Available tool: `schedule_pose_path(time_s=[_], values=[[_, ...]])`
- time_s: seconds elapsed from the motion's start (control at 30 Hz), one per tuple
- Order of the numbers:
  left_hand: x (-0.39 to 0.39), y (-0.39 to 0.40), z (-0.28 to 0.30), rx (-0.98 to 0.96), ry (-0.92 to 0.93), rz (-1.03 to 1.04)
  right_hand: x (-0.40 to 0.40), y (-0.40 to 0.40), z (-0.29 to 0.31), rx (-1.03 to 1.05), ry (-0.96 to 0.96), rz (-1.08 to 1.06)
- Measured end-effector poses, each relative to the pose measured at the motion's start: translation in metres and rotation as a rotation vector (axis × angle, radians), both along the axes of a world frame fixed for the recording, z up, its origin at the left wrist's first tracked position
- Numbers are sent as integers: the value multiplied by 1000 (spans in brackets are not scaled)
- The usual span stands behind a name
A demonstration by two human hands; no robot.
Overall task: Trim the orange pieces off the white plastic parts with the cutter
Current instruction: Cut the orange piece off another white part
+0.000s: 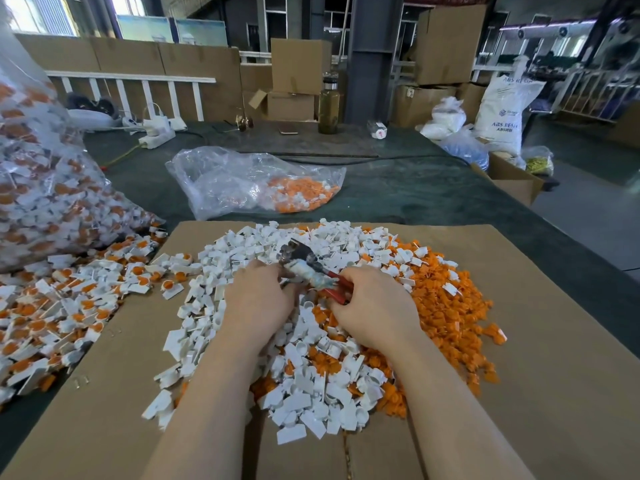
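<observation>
Your forearms come in nearest, over the cardboard [104, 393] on the worktop [398, 188].

Left hand [258, 299]: fingers curled at the cutter [311, 268] head, apparently pinching a part there; the part itself is hidden, so I can't tell whether it is seated. Right hand [375, 306]: grip clamped round the red handles. Cutter jaws point up-left over the white pile [242, 306].

Risks:
- Left fingertips sit right at the blades. Squeeze without seeing them and you nick a finger.
- Untrimmed parts [69, 299] on the left lie just beside the trimmed whites; a sweep of your left arm would mix them.
- White bits are scattered in the orange pile [446, 306]. More will follow if cut pieces drop at random.
- Blind cut: the blade may bite white plastic rather than orange.

Counts: two hands, one cutter, one cardboard sheet, two clear bags (big bag [41, 188] on the left, flat bag [249, 181] mid-worktop). Parts are in the hundreds, too many to count.
</observation>
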State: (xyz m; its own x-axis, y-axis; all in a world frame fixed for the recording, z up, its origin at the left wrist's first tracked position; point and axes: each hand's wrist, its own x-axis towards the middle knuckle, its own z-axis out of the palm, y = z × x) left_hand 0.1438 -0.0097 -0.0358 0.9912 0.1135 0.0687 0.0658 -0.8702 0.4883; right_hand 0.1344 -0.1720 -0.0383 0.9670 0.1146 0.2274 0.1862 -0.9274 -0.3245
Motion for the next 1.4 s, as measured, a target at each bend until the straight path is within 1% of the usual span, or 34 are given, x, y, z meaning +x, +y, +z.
schedule_pose_path(time_s=[0.13, 0.3, 0.47, 0.53, 0.63, 0.7, 0.83, 1.0, 1.07, 1.23, 1.4], values=[[-3, 2, 3, -117, 8, -8, 1, -2, 1, 104, -32, -48], [-2, 1, 2, -163, 23, -19, 3, -3, 6, 265, -35, -94], [-2, -2, 0, -169, -52, -53, 3, -4, 6, 379, -16, -68], [-2, -3, -1, -219, -94, -37, 2, -4, 7, 456, -10, -44], [-4, -7, 4, -408, -173, -34, 2, -3, 6, 575, -13, -32], [-7, -11, 8, -542, -193, -51, 3, -3, 6, 652, -29, -35], [-10, -17, 13, -833, -133, -31, 3, -5, 8, 816, -38, -34], [-11, -22, 18, -1265, -40, 38, 3, -5, 8, 931, -40, -42], [-11, -23, 18, -1297, -67, 45, 3, -4, 8, 935, -67, -38], [-13, -26, 19, -1248, -137, 125, 0, -1, 11, 958, -144, 7], [-16, -29, 21, -1320, -134, 93, -3, 3, 13, 927, -186, 44]])
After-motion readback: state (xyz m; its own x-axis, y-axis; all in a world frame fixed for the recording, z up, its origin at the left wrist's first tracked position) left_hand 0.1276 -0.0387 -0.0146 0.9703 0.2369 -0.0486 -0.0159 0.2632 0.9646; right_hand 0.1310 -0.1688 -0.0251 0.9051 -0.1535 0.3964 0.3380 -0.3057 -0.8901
